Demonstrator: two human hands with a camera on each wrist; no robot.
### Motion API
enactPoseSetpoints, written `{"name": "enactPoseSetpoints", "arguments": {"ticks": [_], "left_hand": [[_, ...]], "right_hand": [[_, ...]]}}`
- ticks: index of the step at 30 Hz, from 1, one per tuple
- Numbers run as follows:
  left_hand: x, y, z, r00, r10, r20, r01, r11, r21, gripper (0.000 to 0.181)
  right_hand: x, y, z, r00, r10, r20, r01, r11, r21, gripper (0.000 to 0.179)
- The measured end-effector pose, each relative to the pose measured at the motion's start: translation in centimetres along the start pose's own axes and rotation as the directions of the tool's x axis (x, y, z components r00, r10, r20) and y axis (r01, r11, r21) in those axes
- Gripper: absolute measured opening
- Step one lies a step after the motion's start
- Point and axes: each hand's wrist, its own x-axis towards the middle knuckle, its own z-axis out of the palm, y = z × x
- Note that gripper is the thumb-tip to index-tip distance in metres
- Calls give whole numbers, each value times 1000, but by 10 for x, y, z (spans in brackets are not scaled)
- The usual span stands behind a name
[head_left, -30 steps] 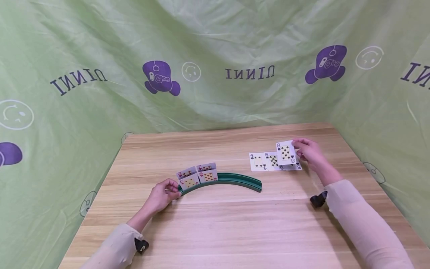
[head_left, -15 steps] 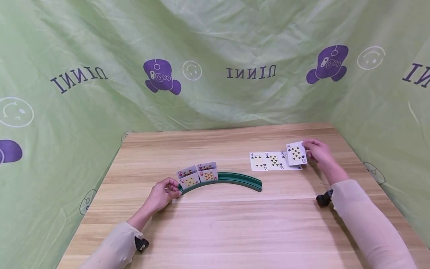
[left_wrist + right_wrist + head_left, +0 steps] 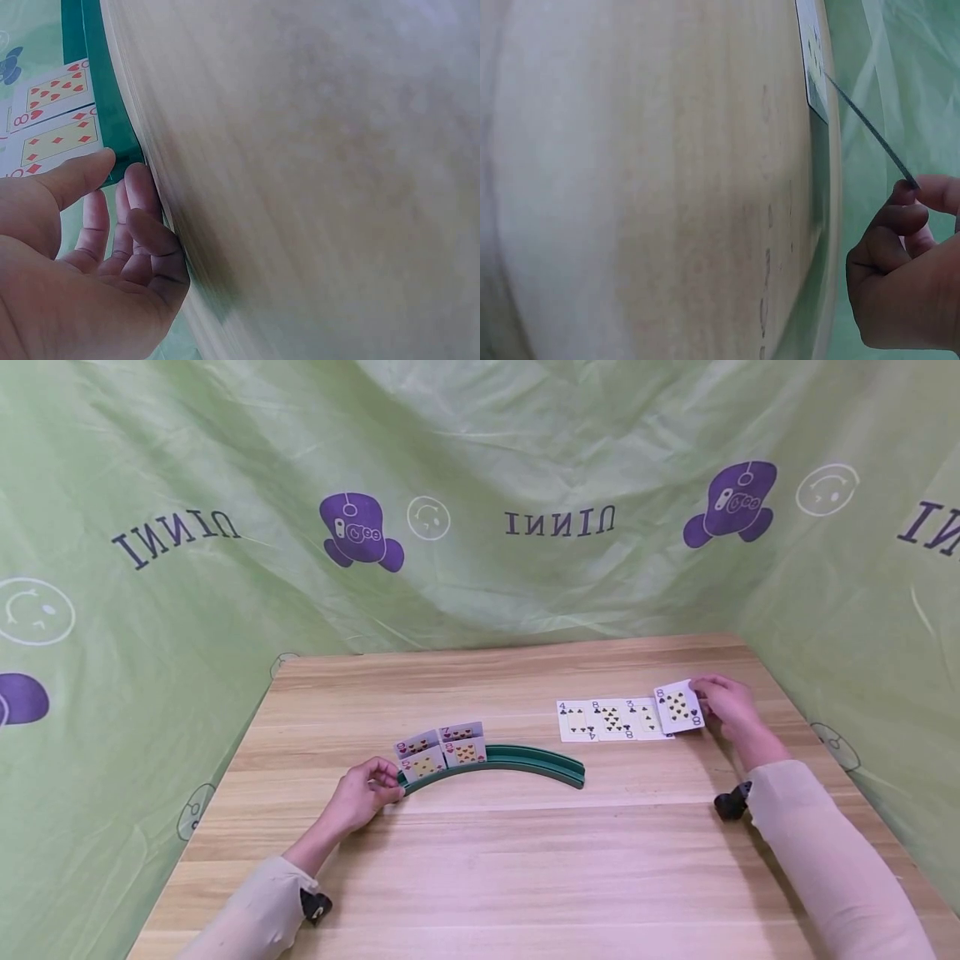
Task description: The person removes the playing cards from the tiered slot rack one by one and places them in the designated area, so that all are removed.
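Observation:
My left hand (image 3: 360, 797) holds the left end of a curved green card holder (image 3: 536, 761). In the left wrist view, the thumb (image 3: 79, 176) lies against the end of the holder (image 3: 116, 124). Two rows of playing cards stand upright in its left half, with a diamonds card (image 3: 423, 765) and an eight of hearts (image 3: 466, 751) in front. At the back right, my right hand (image 3: 731, 706) pinches an eight of spades (image 3: 678, 707) by its upper right corner. The right wrist view shows that card (image 3: 874, 131) edge-on, tilted up from the table.
Face up in a row on the wooden table (image 3: 480, 877) lie a four (image 3: 577, 721), an eight (image 3: 612, 719) and a three of clubs (image 3: 647, 720). The held card overlaps the three's right side. A green printed curtain (image 3: 480, 585) hangs behind the table.
My right hand has moved right with the eight of spades, uncovering more of the three of clubs beneath. My left hand and the card holder have stayed in place.

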Motion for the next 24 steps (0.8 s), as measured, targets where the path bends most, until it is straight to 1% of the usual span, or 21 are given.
{"name": "enactPoseSetpoints", "arguments": {"ticks": [3,5,6,9,16,24], "left_hand": [[0,1,0,1000,-2,-1,2,1000,3,23],[0,1,0,1000,-5,-1,5,1000,5,23],[0,1,0,1000,-6,-1,6,1000,7,23],[0,2,0,1000,-10,-1,10,1000,8,23],[0,1,0,1000,1,-3,-1,1000,7,23],[0,0,0,1000,11,-4,-11,1000,3,23]], "right_hand": [[1,2,-1,1000,16,-17,-17,1000,-26,46],[2,3,-2,999,25,-29,-26,999,-37,55],[2,3,-3,999,29,-35,-31,999,-40,57],[4,4,-4,998,38,-52,-41,998,-49,59],[6,8,-6,997,31,-68,-39,991,-124,58],[5,8,-6,999,27,-44,-34,986,-164,59]]}}
